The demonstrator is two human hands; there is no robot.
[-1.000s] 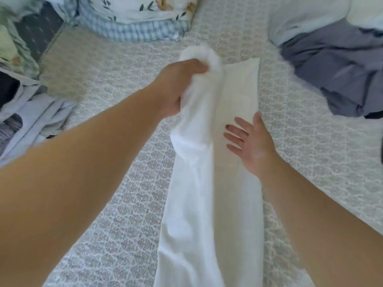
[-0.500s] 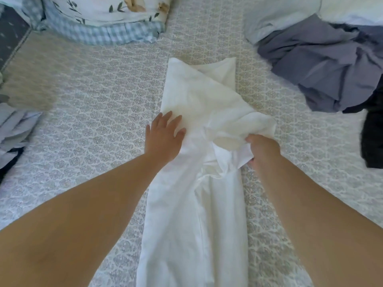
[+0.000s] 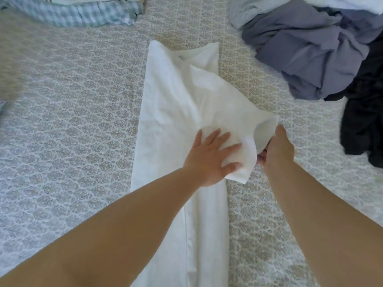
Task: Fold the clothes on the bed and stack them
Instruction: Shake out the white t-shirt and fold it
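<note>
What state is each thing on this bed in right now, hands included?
White garment: lengthwise folded, sleeve sticking out right.
Left hand: flat, pressing the garment.
Right hand: gripping the sleeve edge.
Grey-purple clothes: crumpled, unfolded.
Black garment: crumpled, unfolded.
Checked cloth: bunched at the far edge.

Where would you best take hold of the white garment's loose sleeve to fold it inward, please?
Probably at the white garment's sleeve cuff, from the right: it sticks out past the body's edge, where the right hand already grips it; the left hand pins the body.
</note>
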